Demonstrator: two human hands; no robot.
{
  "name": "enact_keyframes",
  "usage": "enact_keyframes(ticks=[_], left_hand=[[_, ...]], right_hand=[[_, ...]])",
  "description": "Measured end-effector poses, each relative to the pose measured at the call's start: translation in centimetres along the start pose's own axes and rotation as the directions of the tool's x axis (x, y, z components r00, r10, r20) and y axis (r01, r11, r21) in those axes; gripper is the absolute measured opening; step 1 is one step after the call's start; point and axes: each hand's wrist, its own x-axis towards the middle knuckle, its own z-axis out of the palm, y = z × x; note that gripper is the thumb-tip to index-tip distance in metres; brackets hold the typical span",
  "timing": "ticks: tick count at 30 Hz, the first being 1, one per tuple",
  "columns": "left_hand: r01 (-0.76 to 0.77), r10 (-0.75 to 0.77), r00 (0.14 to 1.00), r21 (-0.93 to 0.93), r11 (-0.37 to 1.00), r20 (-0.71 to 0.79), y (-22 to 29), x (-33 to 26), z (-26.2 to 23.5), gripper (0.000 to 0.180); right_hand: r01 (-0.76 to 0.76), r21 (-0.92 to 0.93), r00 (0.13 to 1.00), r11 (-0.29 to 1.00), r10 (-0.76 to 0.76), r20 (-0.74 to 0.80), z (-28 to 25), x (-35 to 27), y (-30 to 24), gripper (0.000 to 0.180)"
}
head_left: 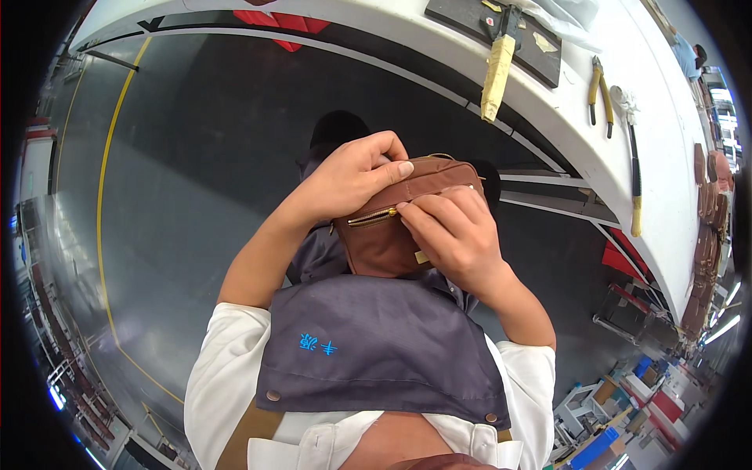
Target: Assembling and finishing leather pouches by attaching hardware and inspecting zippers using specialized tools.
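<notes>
A small brown bag (372, 252) rests at my lap, just beyond the dark apron (384, 345) I wear. My left hand (350, 174) grips its upper left edge, thumb on the front face and the other fingers curled behind, where the bag hides them. Across the front runs a brass-toned zipper (368, 220). The fingertips of my right hand (460, 235) are closed at the zipper's right end, on its gold pull (394, 211). Below my right fingers, a small gold-coloured plate (421, 257) shows on the bag.
A white curved workbench (603, 35) spans the far and right sides. On it lie a dark board (540, 59), a tape-wrapped tool (498, 74), yellow-handled pliers (600, 94) and a hammer-like tool (634, 164). Brown bags (705, 227) line the far right. Grey floor (188, 157) extends left.
</notes>
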Motion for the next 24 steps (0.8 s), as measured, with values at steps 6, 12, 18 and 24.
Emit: enact_keyframes(ticks=[6,12,18,24], left_hand=[[-0.022,0.022,1.0,0.108,0.994,0.004,-0.4,0.5,-0.2,0.024],[0.021,-0.026,0.998,0.083,0.996,0.056,-0.2,0.1,-1.4,0.018],[0.133,-0.12,0.97,-0.05,0.99,0.209,-2.9,-0.3,-5.4,0.017],[-0.151,0.141,0.988,0.644,0.75,0.067,-6.8,0.5,-4.4,0.021]], right_hand=[[0.117,-0.097,0.988,0.988,-0.106,0.112,0.2,1.0,0.0,0.029],[0.131,-0.188,0.972,0.973,-0.089,0.216,-1.0,1.1,1.5,0.023],[-0.188,-0.06,0.965,0.98,0.196,0.177,-6.0,1.6,4.4,0.014],[-0.269,-0.174,0.94,0.947,0.219,-0.262,-10.2,9.4,10.1,0.01]])
